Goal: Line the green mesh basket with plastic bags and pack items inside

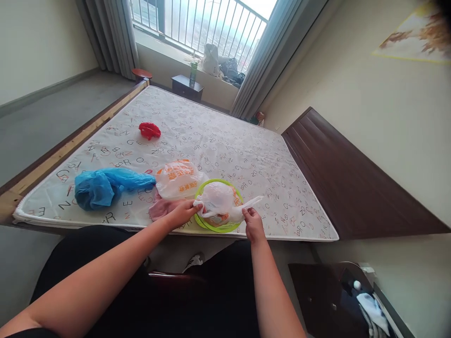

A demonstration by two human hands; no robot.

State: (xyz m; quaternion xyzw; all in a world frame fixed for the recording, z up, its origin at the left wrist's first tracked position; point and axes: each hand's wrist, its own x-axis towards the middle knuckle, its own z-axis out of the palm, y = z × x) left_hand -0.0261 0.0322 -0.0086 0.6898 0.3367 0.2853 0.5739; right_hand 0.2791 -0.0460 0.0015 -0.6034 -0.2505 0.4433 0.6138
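A white plastic bag (217, 197) with orange print sits in a green plastic basket (229, 228) at the mattress's near edge. My left hand (186, 212) is closed on the bag's left handle. On the other side, my right hand (252, 222) pinches the right handle, whose twisted end sticks out past the fingers. What the bag holds is mostly hidden. Just left of the basket lies another white bag (181, 178) with orange print, and a pink cloth-like thing (164, 207) is partly under it.
A blue plastic bag (98, 188) lies left on the mattress (218, 141), with a red bag (150, 131) farther back. The dark headboard (338, 173) rises at right. A nightstand (317, 295) stands lower right; a small cabinet (185, 87) stands near the window.
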